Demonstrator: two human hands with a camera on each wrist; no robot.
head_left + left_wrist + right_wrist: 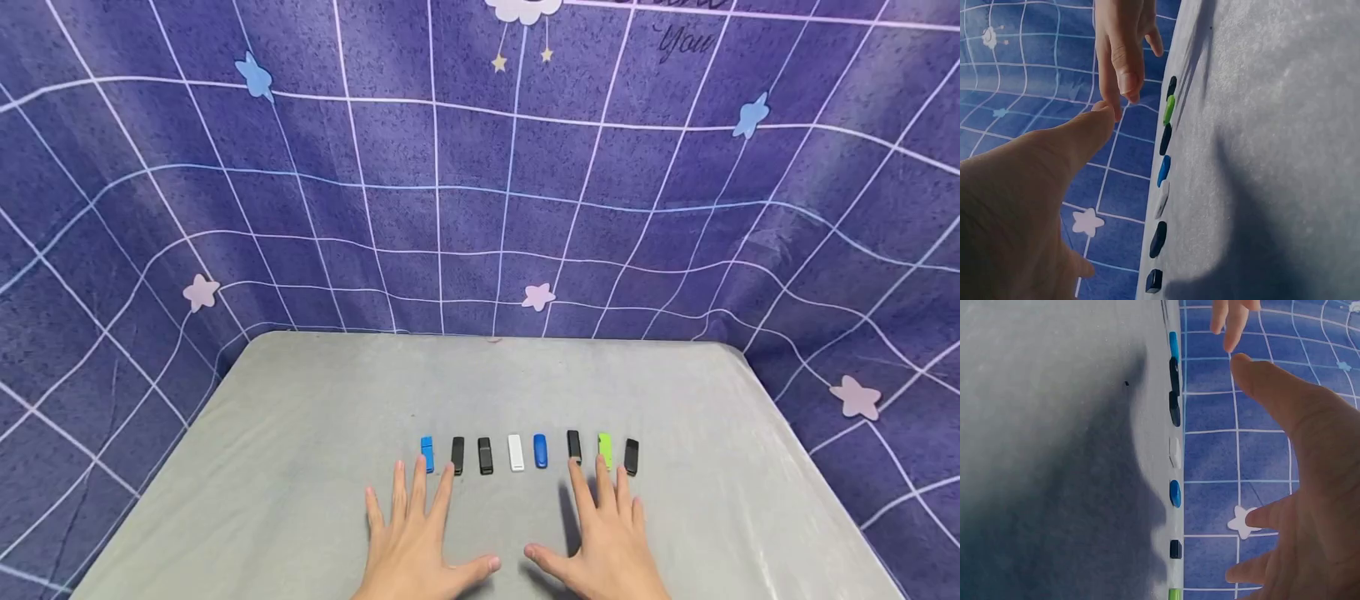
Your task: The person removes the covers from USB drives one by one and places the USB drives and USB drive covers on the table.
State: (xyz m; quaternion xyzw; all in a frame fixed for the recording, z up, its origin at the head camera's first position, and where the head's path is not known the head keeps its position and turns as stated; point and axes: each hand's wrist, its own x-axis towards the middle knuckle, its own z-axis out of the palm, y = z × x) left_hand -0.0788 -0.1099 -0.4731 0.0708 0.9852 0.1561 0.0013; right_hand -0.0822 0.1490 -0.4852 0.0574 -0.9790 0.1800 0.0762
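Observation:
Small capped sticks that look like USB flash drives lie in a row on the grey cloth. From left to right come a light blue one (427,451), two black ones (485,456), a white one (515,452), a darker blue one (540,451), a black one (573,444), a lime green one (605,450) and another black one (632,457). My left hand (412,542), fingers spread, hovers in front of the light blue stick. Opposite, my right hand (609,542) also hovers with fingers spread, nearest the black and green sticks. Both hold nothing.
The grey cloth-covered table (315,400) carries the row near its middle. Behind it and at both sides hangs a purple-blue curtain (390,208) with a grid and star pattern. Shadows of the hands fall on the cloth.

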